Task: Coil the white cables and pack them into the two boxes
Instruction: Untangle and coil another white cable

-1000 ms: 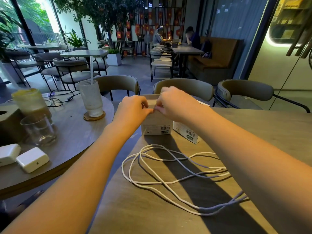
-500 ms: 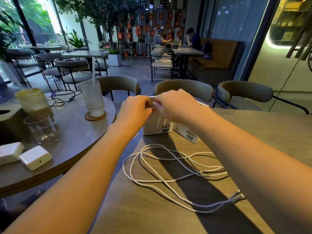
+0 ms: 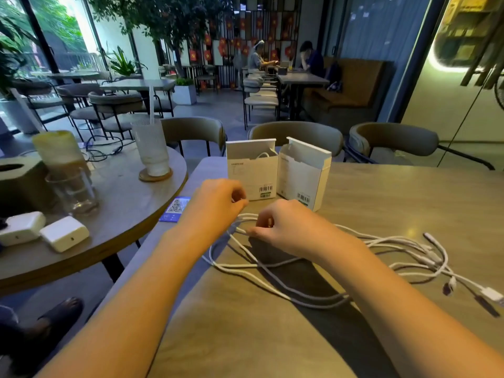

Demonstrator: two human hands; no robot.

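Two white boxes stand upright with open top flaps at the far side of the wooden table (image 3: 409,197): the left box (image 3: 251,173) shows a bit of white cable inside, the right box (image 3: 302,175) stands beside it. Loose white cables (image 3: 381,255) lie tangled across the table, connectors at the right. My left hand (image 3: 215,203) is closed just in front of the left box, pinching a cable strand. My right hand (image 3: 283,227) pinches a cable end lying on the table.
A round table (image 3: 122,203) at the left carries a ribbed glass with a straw (image 3: 151,148), a drink cup (image 3: 58,156), an empty glass (image 3: 72,189), two white adapters (image 3: 64,233) and a blue card (image 3: 176,210). Padded chairs (image 3: 297,135) stand behind the wooden table.
Both hands left the top of the left box and came down toward me onto the cables. The two boxes now stand uncovered with flaps open.
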